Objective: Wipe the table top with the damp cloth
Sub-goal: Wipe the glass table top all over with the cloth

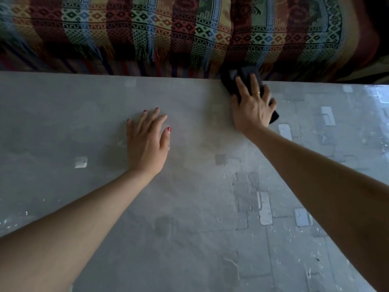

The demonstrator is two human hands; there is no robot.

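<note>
Two hands rest on the table [189, 207]: the right hand [251, 110] presses flat on the dark cloth [242, 75] at the far edge, while the left hand [147, 140] lies spread and empty, nearer.

light: dim, from right | glare: surface [357, 114] right side | blur: soft overall | edges: wide-angle bowing
</note>
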